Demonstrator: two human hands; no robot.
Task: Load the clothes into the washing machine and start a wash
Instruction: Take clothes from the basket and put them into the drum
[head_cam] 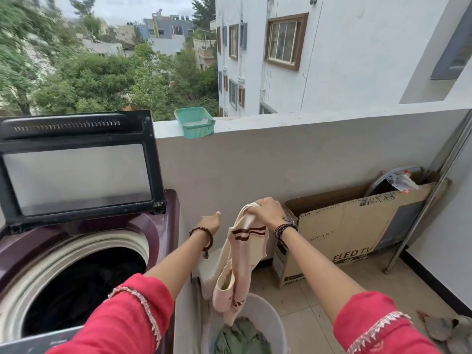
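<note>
The right hand was clenched round the top of a cream garment with dark brown stripes, holding it up so that it hung in a long fold, its lower end reaching the mouth of the white laundry bucket at the near edge of the scene. The left hand held nothing; its fingers were stretched out loosely in the air just left of the garment, between it and the machine.

Green clothes lay in the bucket under the hanging piece. To the left stood the maroon washing machine, its dark lid tilted up and back, the drum open with dark laundry already inside.

The step in hand looked to be carrying this garment across to the drum. To do it well, the free hand would best gather the trailing lower half first, so nothing drags on the bucket rim or catches the corner of the machine, and the piece should be dropped loosely, not balled, well inside the drum ring. The green clothes remained to be loaded, so the start of the wash was some way off.

Farther off, a green basket sat on the balcony wall, and a cardboard TV box leaned against that wall to the right.
</note>
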